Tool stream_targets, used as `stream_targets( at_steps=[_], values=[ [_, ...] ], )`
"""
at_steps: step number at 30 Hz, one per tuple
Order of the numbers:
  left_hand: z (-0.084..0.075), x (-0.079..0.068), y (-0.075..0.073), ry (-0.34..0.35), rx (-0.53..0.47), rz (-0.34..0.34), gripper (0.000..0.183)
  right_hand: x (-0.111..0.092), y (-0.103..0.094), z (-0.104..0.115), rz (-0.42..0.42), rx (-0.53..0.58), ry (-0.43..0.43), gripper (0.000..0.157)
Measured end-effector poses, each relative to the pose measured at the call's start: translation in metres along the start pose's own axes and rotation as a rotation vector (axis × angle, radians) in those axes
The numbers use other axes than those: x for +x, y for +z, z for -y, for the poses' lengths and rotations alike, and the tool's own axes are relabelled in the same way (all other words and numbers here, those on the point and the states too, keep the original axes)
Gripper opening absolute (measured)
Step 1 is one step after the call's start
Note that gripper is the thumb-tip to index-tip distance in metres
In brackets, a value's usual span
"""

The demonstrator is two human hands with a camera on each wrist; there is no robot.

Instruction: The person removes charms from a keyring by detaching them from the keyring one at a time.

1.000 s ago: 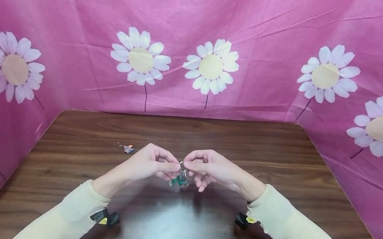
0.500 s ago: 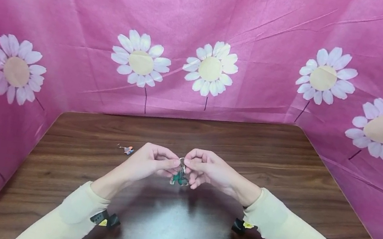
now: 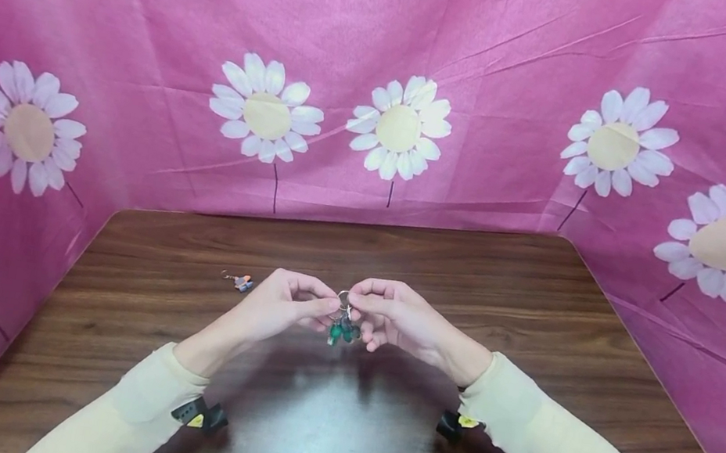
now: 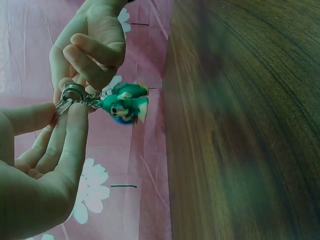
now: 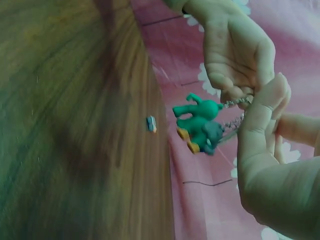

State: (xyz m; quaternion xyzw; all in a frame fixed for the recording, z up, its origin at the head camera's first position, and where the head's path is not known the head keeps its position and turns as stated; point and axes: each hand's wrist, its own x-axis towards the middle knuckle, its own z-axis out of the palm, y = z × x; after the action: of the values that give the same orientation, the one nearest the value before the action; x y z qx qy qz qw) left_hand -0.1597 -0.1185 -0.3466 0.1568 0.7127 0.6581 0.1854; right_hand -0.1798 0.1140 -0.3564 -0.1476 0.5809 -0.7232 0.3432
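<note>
Dark brown, wood-grained table [image 3: 457, 265] with rounded far corners and a pale glare on its nearer part. Beyond the far edge and along both sides, creased pink cloth [image 3: 504, 11], printed with white daisies [image 3: 265, 114], six in the head view, pale-centred on thin dark stems.

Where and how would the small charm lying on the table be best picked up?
Probably from above, pinching the charm across its orange-and-blue body: it lies on the table, and that body looks the bulkiest part, while the thin chain trails off leftward. The left grip, nearest to it, holds the key ring.
</note>
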Motion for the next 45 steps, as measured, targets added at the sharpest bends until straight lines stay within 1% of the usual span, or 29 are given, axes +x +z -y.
stream_targets(
  at_steps=[4,8,11,14,18,24,27,30,33,36,38,41,45],
  values=[
    [0.0,0.0,0.001,-0.012,0.021,0.01,0.025,0.0,-0.004,0.002,0.02,-0.064,0.022,0.016],
    [0.001,0.002,0.001,-0.018,0.04,0.019,0.023,0.0,-0.004,0.002,0.017,-0.137,0.01,0.019],
    [0.001,0.003,0.0,-0.025,0.041,0.03,0.022,0.0,-0.004,0.003,0.013,-0.185,-0.01,0.018],
    [0.002,0.004,-0.001,-0.032,0.033,0.038,0.022,0.0,-0.005,0.004,0.022,-0.205,-0.022,0.015],
    [0.002,0.005,-0.001,-0.032,0.02,0.038,0.024,0.0,-0.005,0.003,0.028,-0.187,-0.036,0.011],
    [0.001,0.007,0.0,-0.02,-0.008,0.018,0.026,0.0,-0.002,0.0,-0.025,-0.09,-0.082,0.007],
    [0.001,0.008,0.0,-0.013,-0.032,0.007,0.027,0.0,-0.001,-0.001,-0.04,-0.033,-0.118,0.007],
    [-0.001,0.008,0.001,0.001,-0.038,-0.004,0.026,-0.001,-0.001,0.001,-0.033,-0.032,-0.124,0.009],
    [-0.002,0.008,0.001,0.014,-0.004,-0.001,0.025,-0.001,-0.005,0.005,-0.03,-0.09,-0.095,0.016],
    [-0.001,0.007,-0.001,0.008,0.05,0.019,0.022,-0.001,-0.009,0.008,-0.032,-0.161,-0.048,0.024],
    [-0.001,0.005,-0.002,0.002,0.084,0.036,0.021,0.0,-0.01,0.01,-0.028,-0.206,-0.021,0.026],
    [-0.002,0.004,-0.003,-0.01,0.107,0.057,0.018,0.001,-0.01,0.011,-0.012,-0.276,-0.001,0.025],
    [-0.002,0.003,-0.003,-0.025,0.084,0.08,0.019,0.001,-0.01,0.009,0.008,-0.334,-0.01,0.02]
  ],
)
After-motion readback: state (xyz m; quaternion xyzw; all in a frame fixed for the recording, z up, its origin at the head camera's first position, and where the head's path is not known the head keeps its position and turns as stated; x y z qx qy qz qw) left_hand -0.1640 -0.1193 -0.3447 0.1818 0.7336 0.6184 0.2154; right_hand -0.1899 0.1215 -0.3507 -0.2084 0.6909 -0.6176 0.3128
